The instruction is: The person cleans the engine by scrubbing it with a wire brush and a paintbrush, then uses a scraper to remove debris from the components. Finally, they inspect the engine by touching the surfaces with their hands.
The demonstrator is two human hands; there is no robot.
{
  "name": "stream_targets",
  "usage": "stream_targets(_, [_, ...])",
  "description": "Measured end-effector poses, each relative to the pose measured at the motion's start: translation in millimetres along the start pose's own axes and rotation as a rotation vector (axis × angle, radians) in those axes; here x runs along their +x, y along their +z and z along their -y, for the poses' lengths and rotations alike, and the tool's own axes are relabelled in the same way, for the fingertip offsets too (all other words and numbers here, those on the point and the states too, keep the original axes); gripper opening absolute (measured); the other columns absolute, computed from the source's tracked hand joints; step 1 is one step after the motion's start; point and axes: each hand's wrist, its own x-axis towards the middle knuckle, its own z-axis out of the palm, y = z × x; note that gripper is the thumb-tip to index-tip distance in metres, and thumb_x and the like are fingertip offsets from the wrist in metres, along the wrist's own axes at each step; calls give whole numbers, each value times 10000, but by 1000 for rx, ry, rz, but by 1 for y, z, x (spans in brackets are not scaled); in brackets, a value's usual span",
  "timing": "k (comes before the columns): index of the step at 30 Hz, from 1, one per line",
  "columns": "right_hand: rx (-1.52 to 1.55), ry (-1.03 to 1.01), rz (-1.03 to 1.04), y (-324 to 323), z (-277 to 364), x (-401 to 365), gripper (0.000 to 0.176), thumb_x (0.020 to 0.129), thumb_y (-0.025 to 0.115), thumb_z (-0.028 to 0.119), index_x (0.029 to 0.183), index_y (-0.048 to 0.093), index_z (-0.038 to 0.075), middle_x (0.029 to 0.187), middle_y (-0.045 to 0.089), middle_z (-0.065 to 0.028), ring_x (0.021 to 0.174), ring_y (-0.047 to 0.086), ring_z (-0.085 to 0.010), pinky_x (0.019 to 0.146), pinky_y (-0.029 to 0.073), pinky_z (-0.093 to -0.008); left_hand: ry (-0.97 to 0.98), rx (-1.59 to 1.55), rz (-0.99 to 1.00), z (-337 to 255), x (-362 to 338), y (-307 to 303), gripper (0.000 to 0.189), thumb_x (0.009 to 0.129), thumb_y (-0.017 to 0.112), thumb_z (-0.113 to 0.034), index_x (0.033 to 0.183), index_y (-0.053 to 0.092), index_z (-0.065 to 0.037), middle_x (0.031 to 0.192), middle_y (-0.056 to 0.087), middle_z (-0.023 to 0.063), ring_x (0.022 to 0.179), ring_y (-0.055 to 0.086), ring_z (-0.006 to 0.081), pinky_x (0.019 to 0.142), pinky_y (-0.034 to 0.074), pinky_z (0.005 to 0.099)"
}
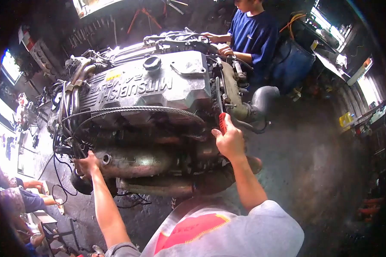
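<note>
A large engine (137, 158) fills the middle of the view, its silver valve cover (150, 81) lettered MITSUBISHI 24 VALVE and upside down from here. My right hand (230, 139) is closed round the red handle (222, 123) of a tool whose long, thin dark part points up along the engine's right end. On the engine's lower left side rests my left hand (88, 165), near pipes and a round port; its fingertips are partly hidden. A twisted wire cable (150, 110) arches across the engine's near side.
A co-worker in a dark blue shirt (255, 36) stands behind the engine's right end, hands on its far side. A blue drum (294, 64) is beside them. People's legs (34, 199) show at the lower left. Black cables (58, 184) hang near the floor.
</note>
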Motion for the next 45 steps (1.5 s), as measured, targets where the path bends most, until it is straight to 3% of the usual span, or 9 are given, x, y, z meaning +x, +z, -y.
stream_targets(3, [-13,11,8,0,0,1,612,709,665,181,1225,412,-30,898,590,-254,839,581,-388,720,462,-416,36,-30,-47,-1,-2,-1,843,679,645,-425,1308,250,-28,1267,399,207,1186,374,364,974,280,518])
stream_targets(7, [-12,-26,-12,3,-5,1,615,713,662,193,1222,411,-43,902,592,-249,840,582,-386,720,462,-417,-25,-109,57,2,3,6,850,679,644,-419,1316,239,-29,1289,380,206,1188,365,381,980,247,550])
stream_targets(9, [1,-35,-12,4,-7,1,616,714,662,194,1221,409,-46,901,593,-247,840,582,-385,720,462,-417,-48,56,-86,-8,-13,-9,863,678,644,-423,1320,222,-30,1270,403,206,1156,399,397,976,241,569])
stream_targets(19, [35,-31,-1,4,-6,2,623,714,663,186,1225,400,-52,884,593,-252,827,583,-387,717,458,-419,-35,-26,12,-3,-5,-5,896,681,639,-446,1331,195,-18,1278,390,213,1187,380,367,958,210,623])
stream_targets(30, [41,-39,-7,3,-5,1,598,712,657,166,1219,409,-31,866,594,-252,815,584,-392,695,463,-427,37,1,-41,-1,-3,-2,862,674,650,-414,1305,237,3,1251,416,206,1139,418,385,951,316,500])
stream_targets(37, [9,-31,0,1,-2,1,604,707,661,172,1220,406,-20,870,594,-252,824,579,-400,697,464,-432,-1,-33,-17,-6,-10,-11,866,677,643,-421,1318,221,-20,1261,415,208,1157,413,371,960,260,565])
stream_targets(40, [0,-39,-4,2,-4,2,618,706,662,178,1227,399,-23,878,592,-253,826,580,-399,698,464,-432,-8,1,-60,-13,-19,-22,817,645,676,-415,1249,337,19,1203,462,204,1116,443,357,955,322,471])
stream_targets(42, [-7,-28,4,2,-5,2,624,705,663,182,1230,396,-25,881,592,-254,826,580,-399,698,465,-431,-57,-29,73,-8,-11,-15,860,690,630,-430,1335,202,-56,1316,366,183,1191,377,375,976,171,618])
stream_targets(45, [-7,-30,7,2,-5,2,633,704,665,188,1232,393,-30,880,592,-254,824,581,-399,697,465,-430,-36,34,37,-9,-12,-16,861,694,622,-441,1336,197,-55,1330,348,178,1213,346,376,981,168,615])
